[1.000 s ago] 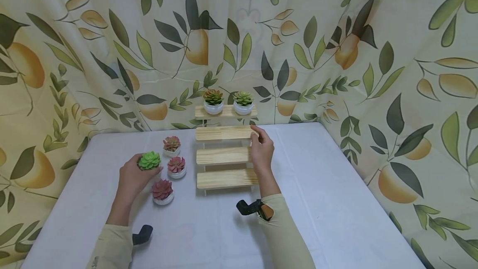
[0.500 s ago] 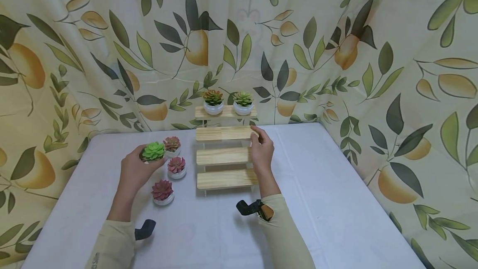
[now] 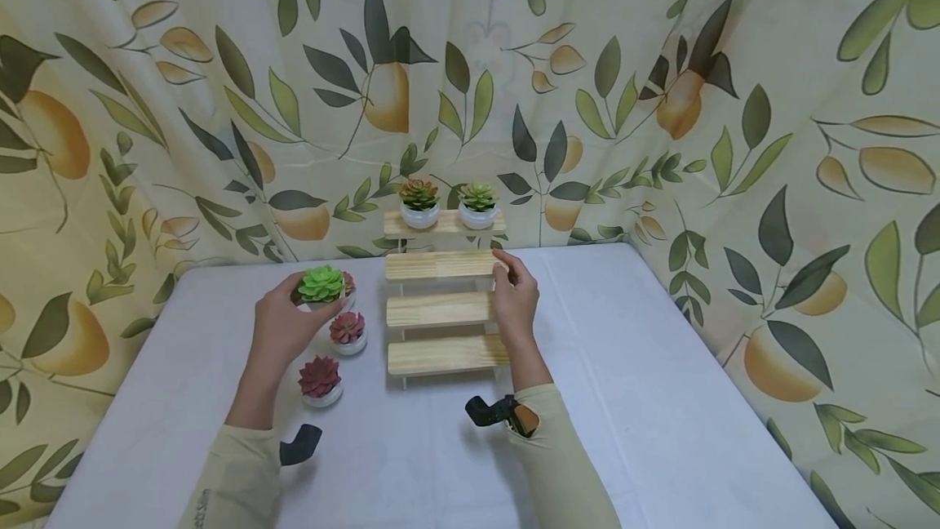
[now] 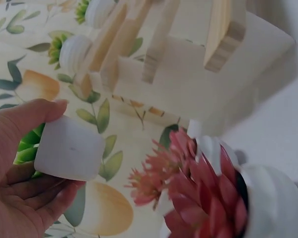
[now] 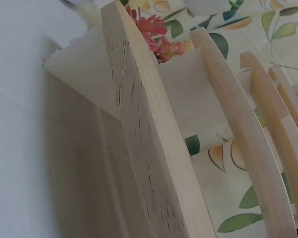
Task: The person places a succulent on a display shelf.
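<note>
My left hand (image 3: 282,326) holds a potted green succulent (image 3: 321,284) above the left side of the table. In the left wrist view its smooth white pot (image 4: 72,148) sits between thumb and fingers, bottom toward the camera. Near that hand stand a pink succulent (image 3: 348,329) and a dark red succulent (image 3: 320,376), both in white pots. Another reddish succulent (image 3: 349,284) is mostly hidden behind the held one. At the right side of a stepped wooden stand (image 3: 441,311), my right hand (image 3: 517,304) grips the ends of the shelves, thumb and forefinger at the second from top.
On the stand's top shelf are a red-tipped succulent (image 3: 419,194) and a green succulent (image 3: 478,199) in white pots. A white cloth covers the table (image 3: 631,398). Behind it hangs a fruit-and-leaf patterned curtain (image 3: 455,15).
My left hand has carried the green succulent right and slightly away from me, and it now covers most of the rear reddish succulent. The right hand stays on the stand.
</note>
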A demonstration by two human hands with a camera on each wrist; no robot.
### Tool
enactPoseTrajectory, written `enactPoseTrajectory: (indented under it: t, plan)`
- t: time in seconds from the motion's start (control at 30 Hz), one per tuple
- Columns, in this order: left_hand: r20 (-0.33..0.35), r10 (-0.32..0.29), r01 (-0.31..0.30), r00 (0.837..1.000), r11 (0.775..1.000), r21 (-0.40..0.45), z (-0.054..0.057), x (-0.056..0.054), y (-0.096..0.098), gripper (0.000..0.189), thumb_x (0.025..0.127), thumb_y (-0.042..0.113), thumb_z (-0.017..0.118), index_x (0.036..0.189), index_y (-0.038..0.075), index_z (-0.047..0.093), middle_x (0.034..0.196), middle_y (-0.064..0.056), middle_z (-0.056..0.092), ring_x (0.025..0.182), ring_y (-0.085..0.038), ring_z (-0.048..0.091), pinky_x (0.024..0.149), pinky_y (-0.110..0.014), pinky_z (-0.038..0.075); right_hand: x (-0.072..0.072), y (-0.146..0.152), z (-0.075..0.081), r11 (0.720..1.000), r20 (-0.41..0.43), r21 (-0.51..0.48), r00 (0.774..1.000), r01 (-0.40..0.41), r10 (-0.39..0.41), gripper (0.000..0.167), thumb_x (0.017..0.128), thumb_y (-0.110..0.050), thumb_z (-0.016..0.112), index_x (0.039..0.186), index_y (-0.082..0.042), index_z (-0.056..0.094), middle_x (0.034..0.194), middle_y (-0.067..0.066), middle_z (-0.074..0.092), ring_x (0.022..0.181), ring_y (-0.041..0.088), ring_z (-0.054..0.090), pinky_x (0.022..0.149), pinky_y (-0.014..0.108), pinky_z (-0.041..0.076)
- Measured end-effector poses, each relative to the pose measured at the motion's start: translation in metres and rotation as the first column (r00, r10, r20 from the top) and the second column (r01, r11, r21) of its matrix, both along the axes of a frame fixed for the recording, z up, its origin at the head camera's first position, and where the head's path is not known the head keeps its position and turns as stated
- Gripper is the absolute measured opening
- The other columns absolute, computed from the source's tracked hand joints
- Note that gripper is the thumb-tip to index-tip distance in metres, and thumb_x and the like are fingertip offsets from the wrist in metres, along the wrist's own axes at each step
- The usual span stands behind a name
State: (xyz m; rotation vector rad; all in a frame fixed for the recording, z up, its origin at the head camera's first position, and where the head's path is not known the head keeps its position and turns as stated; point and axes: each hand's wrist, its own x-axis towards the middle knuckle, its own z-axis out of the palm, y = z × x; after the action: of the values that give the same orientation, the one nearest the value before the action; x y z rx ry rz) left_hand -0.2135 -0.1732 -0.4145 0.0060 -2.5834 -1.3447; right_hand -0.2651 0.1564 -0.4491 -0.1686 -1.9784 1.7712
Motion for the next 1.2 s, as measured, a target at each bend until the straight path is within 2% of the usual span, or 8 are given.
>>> enactPoseTrajectory:
  t: [0.13, 0.3, 0.37, 0.5, 0.6, 0.73, 0.93, 1.2]
  plan:
    - [-0.042, -0.016, 0.016, 0.999, 1.0, 0.002, 0.004, -0.003, 0.006, 0.068, 0.087, 0.032, 0.086, 0.14, -0.002, 0.058, 0.133, -0.024, 0.064, 0.123, -0.041, 0.06, 0.098, -0.056, 0.052, 0.001, 0.0, 0.0, 1.0, 0.004, -0.005, 1.0, -0.01, 0.01, 0.03, 0.104, -0.016, 0.056, 0.128, -0.016, 0.073, 0.095, 0.013, 0.064, 0.068, 0.015, 0.046, 0.054, 0.023, 0.037]
    - [-0.04, -0.031, 0.031, 0.999, 0.999, 0.007, 0.008, -0.005, 0.013, 0.072, 0.087, 0.039, 0.085, 0.141, 0.0, 0.058, 0.134, -0.024, 0.063, 0.123, -0.041, 0.059, 0.096, -0.057, 0.052, 0.002, 0.001, -0.001, 1.0, 0.021, -0.007, 1.0, -0.019, 0.019, 0.03, 0.105, -0.017, 0.056, 0.131, -0.013, 0.072, 0.12, 0.005, 0.067, 0.091, 0.017, 0.054, 0.081, 0.028, 0.045]
    - [-0.03, -0.043, 0.044, 0.999, 0.999, 0.007, 0.011, -0.005, 0.017, 0.074, 0.087, 0.041, 0.085, 0.142, 0.0, 0.057, 0.134, -0.024, 0.063, 0.123, -0.041, 0.059, 0.096, -0.057, 0.053, 0.003, 0.001, -0.001, 1.0, 0.026, -0.011, 1.0, -0.017, 0.018, 0.03, 0.105, -0.017, 0.057, 0.13, -0.013, 0.072, 0.125, 0.003, 0.066, 0.096, 0.018, 0.055, 0.086, 0.03, 0.045]
    - [-0.014, -0.053, 0.053, 0.998, 0.999, 0.011, 0.016, -0.006, 0.025, 0.075, 0.086, 0.041, 0.085, 0.142, 0.0, 0.057, 0.133, -0.024, 0.063, 0.121, -0.041, 0.06, 0.096, -0.057, 0.054, 0.003, 0.001, -0.002, 1.0, 0.028, -0.001, 0.999, -0.016, 0.016, 0.03, 0.105, -0.017, 0.056, 0.129, -0.018, 0.073, 0.112, 0.008, 0.068, 0.083, 0.017, 0.053, 0.07, 0.025, 0.044]
    - [-0.026, -0.058, 0.059, 0.998, 0.998, 0.015, 0.02, -0.008, 0.031, 0.076, 0.085, 0.041, 0.085, 0.143, -0.001, 0.057, 0.131, -0.024, 0.064, 0.119, -0.039, 0.062, 0.095, -0.056, 0.054, 0.001, 0.001, -0.002, 1.0, 0.018, 0.006, 1.0, -0.016, 0.016, 0.03, 0.104, -0.017, 0.055, 0.128, -0.021, 0.074, 0.101, 0.015, 0.068, 0.07, 0.016, 0.047, 0.055, 0.022, 0.038]
    - [-0.08, -0.087, 0.089, 0.993, 0.996, 0.023, 0.024, -0.014, 0.041, 0.071, 0.085, 0.034, 0.087, 0.14, -0.001, 0.059, 0.126, -0.023, 0.067, 0.112, -0.036, 0.065, 0.091, -0.053, 0.056, 0.002, 0.002, 0.0, 1.0, 0.008, 0.0, 1.0, -0.012, 0.012, 0.03, 0.104, -0.016, 0.055, 0.127, -0.021, 0.074, 0.099, 0.018, 0.067, 0.065, 0.013, 0.044, 0.049, 0.021, 0.033]
    - [-0.127, -0.119, 0.126, 0.985, 0.991, 0.042, 0.029, -0.019, 0.057, 0.069, 0.084, 0.03, 0.089, 0.138, 0.0, 0.06, 0.118, -0.02, 0.07, 0.099, -0.031, 0.066, 0.082, -0.046, 0.055, 0.001, 0.003, 0.0, 1.0, 0.007, -0.006, 1.0, -0.02, 0.02, 0.031, 0.104, -0.016, 0.054, 0.128, -0.019, 0.073, 0.097, 0.025, 0.064, 0.058, 0.009, 0.04, 0.047, 0.019, 0.031]
    - [-0.168, -0.179, 0.198, 0.969, 0.975, 0.099, 0.035, -0.025, 0.072, 0.066, 0.084, 0.026, 0.089, 0.136, -0.003, 0.061, 0.127, -0.02, 0.067, 0.118, -0.033, 0.065, 0.098, -0.052, 0.053, 0.0, 0.002, -0.002, 1.0, 0.009, -0.01, 1.0, -0.01, 0.01, 0.03, 0.105, -0.015, 0.055, 0.127, -0.02, 0.074, 0.097, 0.022, 0.064, 0.061, 0.01, 0.041, 0.05, 0.021, 0.034]
